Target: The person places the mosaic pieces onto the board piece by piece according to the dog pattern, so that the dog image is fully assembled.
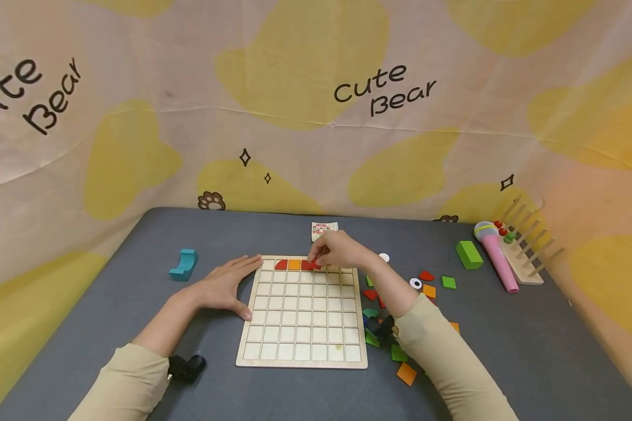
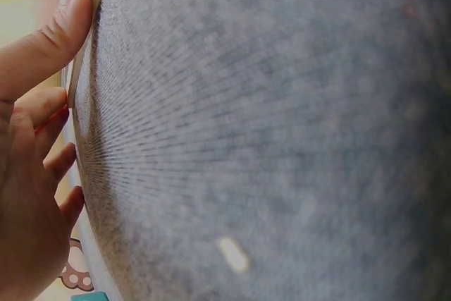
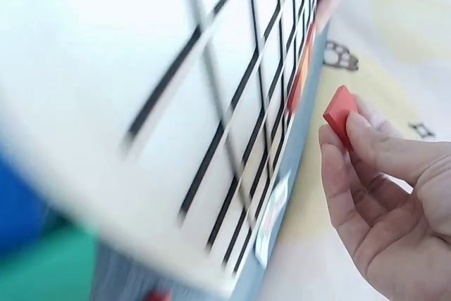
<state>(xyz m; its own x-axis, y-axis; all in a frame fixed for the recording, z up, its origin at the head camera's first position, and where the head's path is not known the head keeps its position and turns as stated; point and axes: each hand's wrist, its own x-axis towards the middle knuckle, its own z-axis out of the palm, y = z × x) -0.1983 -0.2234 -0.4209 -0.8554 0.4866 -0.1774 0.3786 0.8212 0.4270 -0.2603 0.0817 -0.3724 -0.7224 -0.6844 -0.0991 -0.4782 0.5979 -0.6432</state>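
Filling the top row of a gridded wooden board (image 1: 301, 365) appears to be the step in hand, judging from the coloured pieces seated there. Nearest the viewer, an orange tile (image 1: 406, 373) and a green tile (image 1: 398, 352) lie loose on the grey counter (image 1: 284, 397); more coloured pieces are scattered along the board's right side, partly hidden by the right sleeve (image 1: 447, 351). The board lies flat, its grid counting 7 columns and 7 rows. The left hand (image 1: 223, 287) is spread along the left edge, thumb and fingers apart, and seems to steady it. In the top row, the 1st cell from the left is bare, the 2nd holds a red piece (image 1: 281, 265), the 3rd an orange square (image 1: 294, 265), the 4th another red piece (image 1: 306, 265). The right hand (image 1: 339, 248) pinches a red tile (image 3: 342, 112) just beside that 4th cell, apparently raised off the board. The next move calls for squaring the tile to the 5th cell and lowering it without nudging its neighbour. Farther off stand a teal block (image 1: 184, 265) at left, and a green block (image 1: 469, 255), pink microphone (image 1: 500, 257) and pegged rack (image 1: 526, 269) at right. A patterned card (image 1: 324, 228) lies beyond the board, before a printed fabric backdrop (image 1: 295, 117).
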